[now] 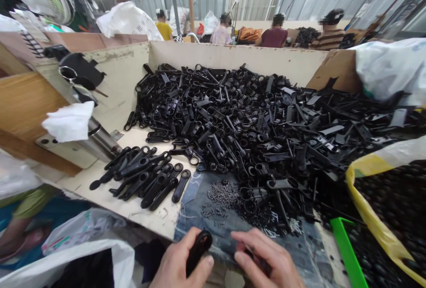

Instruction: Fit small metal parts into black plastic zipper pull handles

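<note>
My left hand (179,262) is closed around a black plastic handle (199,250) with a rounded, holed end pointing up and away. Just to its right, my right hand (266,259) has its fingers curled in; something dark shows between them, too hidden to name. Both hands are at the near edge of the bench, over a blue denim cloth (193,201). On the cloth lie a heap of small metal screws (222,192) and a spread of tiny black pieces (254,210). Similar black handles (159,183) lie side by side to the left.
A large pile of black plastic parts (213,115) fills the walled bench. At right are a green tray (346,248) and a yellow-edged sack (356,177) of black rounded pieces. A metal cylinder (104,139) stands left. Several people sit beyond the back wall (233,55).
</note>
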{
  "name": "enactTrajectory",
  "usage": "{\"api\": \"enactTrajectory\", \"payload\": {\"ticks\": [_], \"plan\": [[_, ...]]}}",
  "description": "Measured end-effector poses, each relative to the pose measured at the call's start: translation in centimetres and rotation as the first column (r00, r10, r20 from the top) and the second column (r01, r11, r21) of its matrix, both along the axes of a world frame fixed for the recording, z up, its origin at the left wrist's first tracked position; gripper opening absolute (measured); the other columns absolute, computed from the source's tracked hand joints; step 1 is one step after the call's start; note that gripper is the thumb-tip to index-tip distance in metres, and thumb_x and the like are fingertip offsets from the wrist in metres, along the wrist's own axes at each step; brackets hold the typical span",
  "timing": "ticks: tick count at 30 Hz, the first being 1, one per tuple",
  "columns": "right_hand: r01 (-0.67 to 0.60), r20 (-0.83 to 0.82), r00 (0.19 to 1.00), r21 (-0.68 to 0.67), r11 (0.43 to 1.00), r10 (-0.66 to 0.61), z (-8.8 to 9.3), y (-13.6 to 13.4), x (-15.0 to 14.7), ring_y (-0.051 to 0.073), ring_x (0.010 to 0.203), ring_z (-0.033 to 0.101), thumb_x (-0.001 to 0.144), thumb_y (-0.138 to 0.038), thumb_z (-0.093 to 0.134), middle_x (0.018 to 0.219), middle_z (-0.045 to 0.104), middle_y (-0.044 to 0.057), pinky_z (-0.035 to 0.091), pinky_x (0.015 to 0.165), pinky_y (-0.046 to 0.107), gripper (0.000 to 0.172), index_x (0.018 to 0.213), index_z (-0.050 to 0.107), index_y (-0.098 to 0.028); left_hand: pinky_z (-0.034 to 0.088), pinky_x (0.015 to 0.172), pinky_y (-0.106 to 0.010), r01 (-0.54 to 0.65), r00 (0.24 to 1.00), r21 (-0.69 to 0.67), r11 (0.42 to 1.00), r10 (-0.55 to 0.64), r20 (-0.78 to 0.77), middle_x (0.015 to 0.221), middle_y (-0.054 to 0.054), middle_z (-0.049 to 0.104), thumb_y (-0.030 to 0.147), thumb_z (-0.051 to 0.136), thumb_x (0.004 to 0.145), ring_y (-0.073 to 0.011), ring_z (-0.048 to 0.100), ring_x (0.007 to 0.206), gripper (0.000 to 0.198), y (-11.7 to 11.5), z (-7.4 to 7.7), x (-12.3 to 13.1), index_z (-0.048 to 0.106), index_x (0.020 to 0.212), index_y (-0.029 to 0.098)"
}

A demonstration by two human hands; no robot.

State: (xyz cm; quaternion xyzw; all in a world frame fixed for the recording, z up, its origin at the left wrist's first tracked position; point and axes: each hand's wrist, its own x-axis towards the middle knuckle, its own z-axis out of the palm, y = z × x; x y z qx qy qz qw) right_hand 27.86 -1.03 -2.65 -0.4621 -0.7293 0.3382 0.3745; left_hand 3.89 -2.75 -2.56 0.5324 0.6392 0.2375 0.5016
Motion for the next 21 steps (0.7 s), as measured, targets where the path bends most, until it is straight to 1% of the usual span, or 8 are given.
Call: {"api": "enactTrajectory", "payload": {"ticks": [1, 3, 6, 10, 13, 16, 19, 21], "plan": [[0.048, 0.021, 0.999, 0.011, 0.999, -0.048, 0.1, 0.1, 0.4, 0.015, 0.067, 0.072, 0.102, -0.033, 0.063, 0.085, 0.075, 0.001, 0.058, 0.062, 0.02, 0.017, 0.113, 0.076, -0.027, 0.05, 0.078, -0.033, 0.037, 0.988, 0.083, 0.996, -0.024, -0.153, 0.087, -0.003, 0.078, 0.036, 0.066, 0.092, -0.0272, 0.072, 0.086, 0.014, 0.6, 0.3, 0.3, 0.072, 0.1, 0.026], [0.101, 0.066, 0.993, 0.028, 0.994, -0.103, 0.3, 0.2, 1.0, 0.015, 0.072, 0.073, 0.105, -0.032, 0.059, 0.087, 0.074, 0.001, 0.058, 0.067, 0.02, 0.015, 0.107, 0.074, -0.027, 0.044, 0.064, -0.031, 0.164, 0.932, 0.23, 0.959, -0.074, -0.356, 0.072, -0.001, 0.075, 0.03, 0.056, 0.098, -0.0241, 0.071, 0.068, 0.016, 1.8, 0.8, 1.1, 0.07, 0.092, 0.027], [0.123, 0.143, 0.981, 0.045, 0.991, -0.129, 0.5, 0.4, 1.9, 0.015, 0.07, 0.071, 0.107, -0.03, 0.055, 0.086, 0.072, 0.0, 0.056, 0.066, 0.021, 0.016, 0.107, 0.07, -0.027, 0.045, 0.064, -0.031, 0.323, 0.851, 0.344, 0.882, -0.111, -0.513, 0.081, -0.003, 0.081, 0.018, 0.049, 0.099, -0.0274, 0.078, 0.074, 0.025, 3.5, 1.1, 2.3, 0.071, 0.103, 0.028], [0.151, 0.196, 0.967, 0.08, 0.985, -0.164, 0.4, 0.1, 3.3, 0.015, 0.074, 0.072, 0.109, -0.029, 0.052, 0.087, 0.071, 0.0, 0.056, 0.068, 0.022, 0.016, 0.108, 0.067, -0.027, 0.048, 0.061, -0.031, 0.467, 0.761, 0.333, 0.819, -0.181, -0.622, 0.084, -0.004, 0.084, 0.013, 0.052, 0.095, -0.0296, 0.081, 0.076, 0.029, 4.5, 0.6, 2.5, 0.073, 0.107, 0.029], [0.186, 0.223, 0.953, 0.095, 0.978, -0.203, 0.1, -0.4, 4.4, 0.016, 0.08, 0.074, 0.11, -0.03, 0.05, 0.091, 0.072, 0.001, 0.057, 0.072, 0.023, 0.015, 0.109, 0.066, -0.027, 0.049, 0.062, -0.032, 0.521, 0.692, 0.294, 0.802, -0.195, -0.695, 0.079, -0.003, 0.082, 0.014, 0.05, 0.097, -0.0292, 0.08, 0.073, 0.027, 4.7, 0.4, 1.9, 0.071, 0.106, 0.028], [0.202, 0.248, 0.942, 0.12, 0.972, -0.226, -0.2, -0.7, 4.7, 0.017, 0.08, 0.074, 0.111, -0.033, 0.048, 0.091, 0.072, 0.001, 0.057, 0.071, 0.023, 0.018, 0.107, 0.066, -0.027, 0.051, 0.063, -0.031, 0.592, 0.622, 0.22, 0.775, -0.266, -0.737, 0.079, -0.003, 0.081, 0.016, 0.047, 0.1, -0.0277, 0.08, 0.074, 0.025, 5.0, 0.6, 0.9, 0.07, 0.104, 0.027], [0.204, 0.306, 0.92, 0.166, 0.965, -0.247, -0.1, -0.4, 4.3, 0.016, 0.076, 0.075, 0.113, -0.036, 0.043, 0.089, 0.072, 0.001, 0.056, 0.066, 0.023, 0.027, 0.103, 0.066, -0.027, 0.053, 0.063, -0.028, 0.645, 0.602, 0.18, 0.742, -0.349, -0.718, 0.087, -0.003, 0.084, 0.02, 0.046, 0.102, -0.0258, 0.081, 0.079, 0.024, 5.4, 0.6, 0.1, 0.068, 0.104, 0.028], [0.187, 0.368, 0.894, 0.216, 0.958, -0.257, 0.1, 0.1, 3.8, 0.016, 0.073, 0.075, 0.114, -0.038, 0.036, 0.089, 0.072, 0.002, 0.055, 0.064, 0.023, 0.035, 0.1, 0.066, -0.026, 0.054, 0.064, -0.028, 0.664, 0.603, 0.189, 0.723, -0.368, -0.708, 0.09, -0.002, 0.084, 0.021, 0.045, 0.102, -0.0249, 0.081, 0.08, 0.024, 5.7, 0.3, -0.2, 0.068, 0.106, 0.028]]}}
